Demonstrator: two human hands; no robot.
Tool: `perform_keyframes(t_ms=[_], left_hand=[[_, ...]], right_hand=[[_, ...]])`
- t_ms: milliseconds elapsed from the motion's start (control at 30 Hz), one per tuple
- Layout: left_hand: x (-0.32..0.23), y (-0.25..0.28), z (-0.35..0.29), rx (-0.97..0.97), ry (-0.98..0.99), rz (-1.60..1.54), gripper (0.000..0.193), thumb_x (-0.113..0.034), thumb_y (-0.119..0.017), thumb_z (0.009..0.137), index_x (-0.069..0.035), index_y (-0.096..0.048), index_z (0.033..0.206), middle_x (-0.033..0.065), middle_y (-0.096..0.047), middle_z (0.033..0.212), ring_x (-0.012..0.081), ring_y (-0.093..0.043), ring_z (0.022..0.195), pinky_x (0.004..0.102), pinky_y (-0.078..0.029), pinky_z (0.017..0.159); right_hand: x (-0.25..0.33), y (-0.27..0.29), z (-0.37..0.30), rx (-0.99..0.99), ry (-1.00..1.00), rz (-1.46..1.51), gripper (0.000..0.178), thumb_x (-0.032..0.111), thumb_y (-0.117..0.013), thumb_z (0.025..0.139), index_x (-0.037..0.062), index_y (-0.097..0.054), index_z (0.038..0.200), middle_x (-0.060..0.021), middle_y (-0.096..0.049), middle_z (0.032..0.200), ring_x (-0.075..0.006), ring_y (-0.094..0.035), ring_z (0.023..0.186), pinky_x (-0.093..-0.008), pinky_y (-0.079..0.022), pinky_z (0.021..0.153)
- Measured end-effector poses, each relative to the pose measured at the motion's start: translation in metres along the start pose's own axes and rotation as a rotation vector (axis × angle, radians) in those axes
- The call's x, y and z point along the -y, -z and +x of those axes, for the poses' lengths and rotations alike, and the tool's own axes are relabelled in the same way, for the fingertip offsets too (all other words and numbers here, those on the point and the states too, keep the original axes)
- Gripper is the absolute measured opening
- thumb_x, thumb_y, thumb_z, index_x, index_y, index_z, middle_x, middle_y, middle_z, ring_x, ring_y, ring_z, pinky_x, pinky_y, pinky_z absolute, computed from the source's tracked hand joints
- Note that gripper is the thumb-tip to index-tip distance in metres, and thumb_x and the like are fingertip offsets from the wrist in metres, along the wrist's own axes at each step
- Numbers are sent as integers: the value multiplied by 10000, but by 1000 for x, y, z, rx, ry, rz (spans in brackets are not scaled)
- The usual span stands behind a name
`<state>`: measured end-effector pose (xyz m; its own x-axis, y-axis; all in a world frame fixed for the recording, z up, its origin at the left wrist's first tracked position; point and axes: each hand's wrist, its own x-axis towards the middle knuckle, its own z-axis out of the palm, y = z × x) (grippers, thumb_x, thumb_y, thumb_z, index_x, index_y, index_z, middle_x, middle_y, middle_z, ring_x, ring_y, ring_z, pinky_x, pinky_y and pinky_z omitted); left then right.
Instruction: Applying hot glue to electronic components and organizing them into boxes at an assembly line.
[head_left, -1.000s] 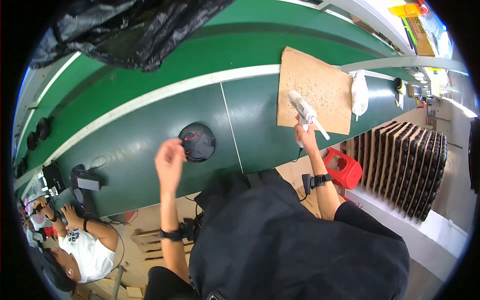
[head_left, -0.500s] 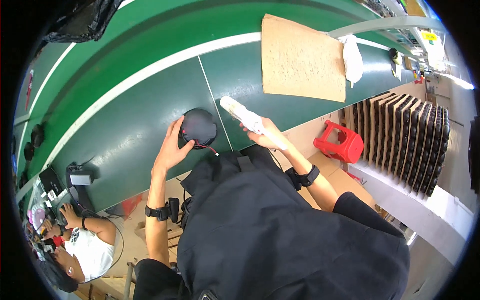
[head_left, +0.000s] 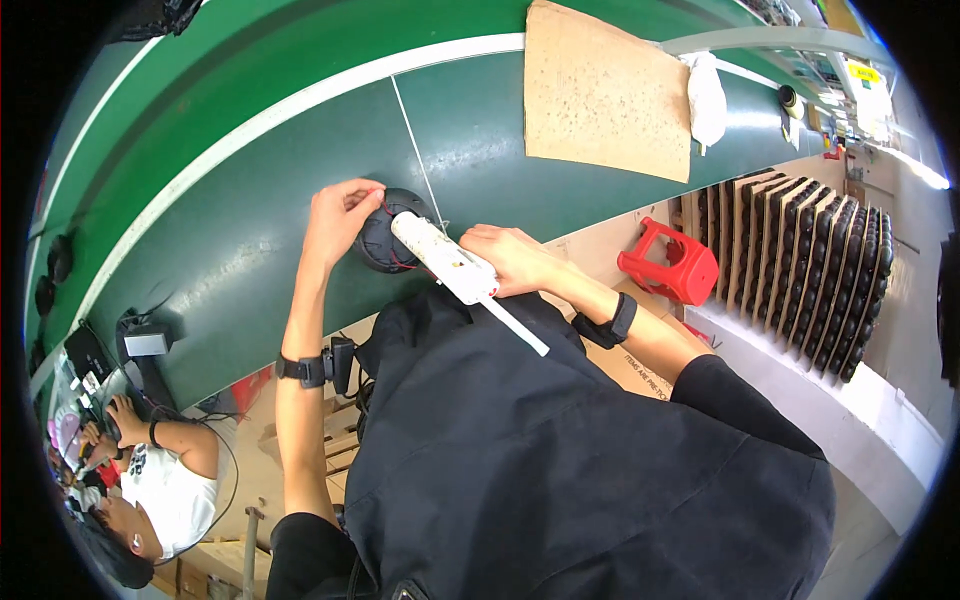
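A round black housing (head_left: pixel 377 243) lies on the dark green bench top, close to my body, its ribbed inner side up. Thin red wires run across it. My left hand (head_left: pixel 343 215) is at its far left rim, thumb and forefinger pinched on a red wire (head_left: pixel 388 207). My right hand (head_left: pixel 505 258) is closed around a white glue gun (head_left: pixel 440 255), which hides part of the housing. The gun's front end is over the housing, and a white glue stick (head_left: pixel 518 328) juts from its back toward my apron.
Cardboard (head_left: pixel 605 95) and a white bag (head_left: pixel 706 100) lie at the far right of the bench. A red stool (head_left: pixel 668 262) and stacked layers of black round parts (head_left: pixel 800 270) stand right. At left, another person (head_left: pixel 180 480) works near a small box (head_left: pixel 146 343).
My left hand has gone from the housing's side to a red wire, and the housing now shows its inner side. The glue gun has moved left and nearer, over the housing.
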<state>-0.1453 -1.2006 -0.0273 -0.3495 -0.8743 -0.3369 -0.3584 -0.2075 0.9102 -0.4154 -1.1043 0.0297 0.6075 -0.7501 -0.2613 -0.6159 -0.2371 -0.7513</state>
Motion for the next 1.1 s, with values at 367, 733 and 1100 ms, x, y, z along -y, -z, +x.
perform_keyframes(t_ms=[367, 733, 1100], left_hand=[[9, -9, 13, 92, 59, -225, 194, -107, -676, 914, 45, -709, 1029, 102, -732, 886, 143, -691, 825, 275, -554, 783], [8, 18, -18, 142, 96, -169, 133, -48, -687, 876, 13, -720, 990, 74, -729, 869, 125, -684, 828, 262, -534, 775], [-10, 5, -58, -1, -71, 172, 160, -36, -679, 830, -36, -701, 988, 42, -657, 845, 155, -627, 748, 294, -522, 698]], right_hand=[[2, -12, 1, 14, -61, -102, 347, 249, -735, 728, 30, -529, 901, -143, -594, 903, -353, -602, 934, -461, -506, 748], [6, -5, 1, 7, -124, -64, 370, 320, -756, 740, 22, -558, 839, -162, -636, 848, -394, -637, 841, -489, -511, 705], [0, -5, 1, -23, -85, -27, 354, 283, -712, 717, 19, -509, 836, -157, -563, 781, -389, -588, 788, -479, -463, 666]])
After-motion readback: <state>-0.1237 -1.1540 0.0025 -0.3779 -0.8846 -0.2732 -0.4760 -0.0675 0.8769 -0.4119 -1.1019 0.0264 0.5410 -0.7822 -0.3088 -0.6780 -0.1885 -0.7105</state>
